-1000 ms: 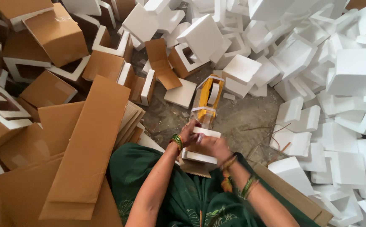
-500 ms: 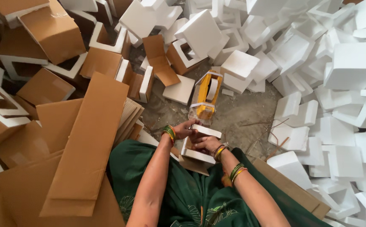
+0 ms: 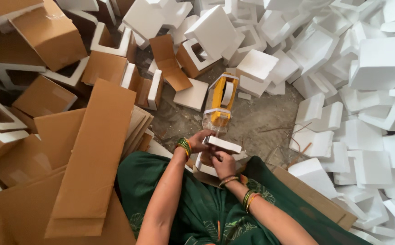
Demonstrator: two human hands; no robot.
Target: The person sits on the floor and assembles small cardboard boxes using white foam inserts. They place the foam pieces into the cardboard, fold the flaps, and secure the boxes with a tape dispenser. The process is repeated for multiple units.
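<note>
Ahead of the grip, just beyond it on the grey floor (image 3: pixel 261 122): yellow tape dispenser (image 3: pixel 221 102), lying lengthwise, white roll showing in its frame. Left of the grip: long cardboard sheet (image 3: pixel 97 154) laid over a stack of flat sheets (image 3: pixel 138 129). Further left and ahead: brown cartons (image 3: pixel 48 34), some fitted with white foam corners (image 3: pixel 7 131), tumbled at odd angles. Folded cardboard scrap (image 3: pixel 170 61) ahead-left, a flat foam slab (image 3: pixel 191 95) just beside it. Right of the grip and ahead: deep heap of white foam blocks (image 3: pixel 365 90), L-shaped and square, overlapping. Near right: cardboard strip (image 3: pixel 315 195), partly under green cloth (image 3: pixel 197 204).
</note>
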